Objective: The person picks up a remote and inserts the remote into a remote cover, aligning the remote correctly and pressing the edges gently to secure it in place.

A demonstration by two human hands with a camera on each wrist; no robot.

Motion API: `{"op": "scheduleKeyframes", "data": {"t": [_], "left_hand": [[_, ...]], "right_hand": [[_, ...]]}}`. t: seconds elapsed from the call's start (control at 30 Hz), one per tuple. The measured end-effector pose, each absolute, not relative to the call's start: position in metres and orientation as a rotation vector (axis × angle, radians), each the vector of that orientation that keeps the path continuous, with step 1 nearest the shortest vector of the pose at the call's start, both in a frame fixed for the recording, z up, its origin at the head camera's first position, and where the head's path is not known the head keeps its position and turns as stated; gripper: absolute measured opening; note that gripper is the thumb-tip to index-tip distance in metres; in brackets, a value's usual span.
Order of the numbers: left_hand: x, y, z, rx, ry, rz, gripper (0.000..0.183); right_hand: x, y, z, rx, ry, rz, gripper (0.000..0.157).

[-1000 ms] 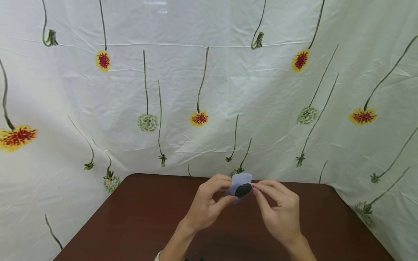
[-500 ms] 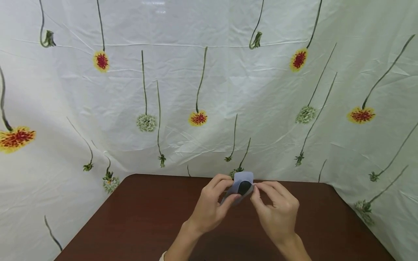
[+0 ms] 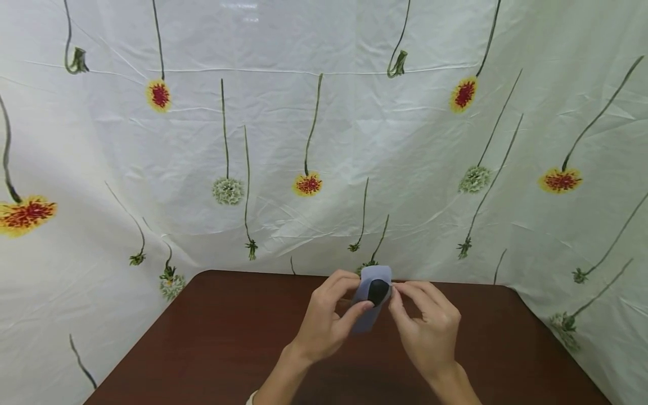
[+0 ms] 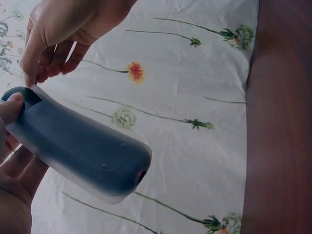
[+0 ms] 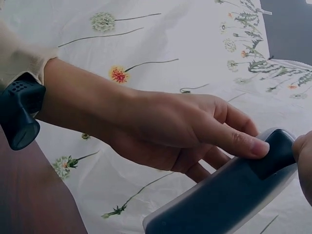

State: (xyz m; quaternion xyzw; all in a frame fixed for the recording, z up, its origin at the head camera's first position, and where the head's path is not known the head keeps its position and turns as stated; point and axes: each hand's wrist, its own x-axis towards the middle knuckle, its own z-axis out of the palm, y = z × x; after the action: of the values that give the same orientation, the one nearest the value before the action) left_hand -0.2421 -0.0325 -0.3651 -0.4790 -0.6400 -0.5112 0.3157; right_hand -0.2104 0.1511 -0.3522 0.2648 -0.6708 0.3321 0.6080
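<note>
Raised over the table, a long dark device point(image 4: 83, 141) with rounded ends lies in a translucent, frosted cover point(image 3: 373, 272). I cannot tell what kind of device it is. My left hand point(image 3: 324, 318) grips it from the side, thumb pressed on the bare black end point(image 3: 377, 291), fingers behind. In the right wrist view that thumb lies on the black end where the cover stops. At the cover's edge beside the black end, my right hand point(image 3: 430, 326) pinches with thumb and forefinger; its other fingers curl loosely, seen in the left wrist view.
A dark reddish-brown table point(image 3: 228, 343) lies under both hands. Behind it and along the sides hangs a white cloth point(image 3: 324, 129) printed with flowers and stems. A black wrist camera point(image 5: 22, 109) sits on the left wrist beside a cream cuff.
The device and its cover have swung to a more upright slant, and the cover's lower part now shows below the left thumb. Both hands stay in nearly the same place, keeping their grips.
</note>
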Motion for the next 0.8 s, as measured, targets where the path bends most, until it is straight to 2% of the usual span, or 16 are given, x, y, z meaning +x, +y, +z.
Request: {"op": "scheduleKeyframes", "data": {"t": [0.13, 0.3, 0.53, 0.8], "left_hand": [[-0.241, -0.033, -0.364, -1.236, -1.679, -1.431, 0.027], [-0.239, -0.034, -0.361, -1.214, -1.669, -1.498, 0.028], [-0.239, -0.034, -0.361, -1.218, -1.664, -1.593, 0.028], [-0.239, -0.045, -0.354, -1.105, -1.672, -1.355, 0.031]], "right_hand": [[-0.213, 0.152, -0.355, 0.665, -1.583, 0.881, 0.012], [-0.212, 0.155, -0.356, 0.769, -1.805, 1.214, 0.041], [-0.212, 0.156, -0.356, 0.847, -1.958, 1.368, 0.044], [-0.214, 0.152, -0.359, 0.858, -1.899, 1.279, 0.045]]}}
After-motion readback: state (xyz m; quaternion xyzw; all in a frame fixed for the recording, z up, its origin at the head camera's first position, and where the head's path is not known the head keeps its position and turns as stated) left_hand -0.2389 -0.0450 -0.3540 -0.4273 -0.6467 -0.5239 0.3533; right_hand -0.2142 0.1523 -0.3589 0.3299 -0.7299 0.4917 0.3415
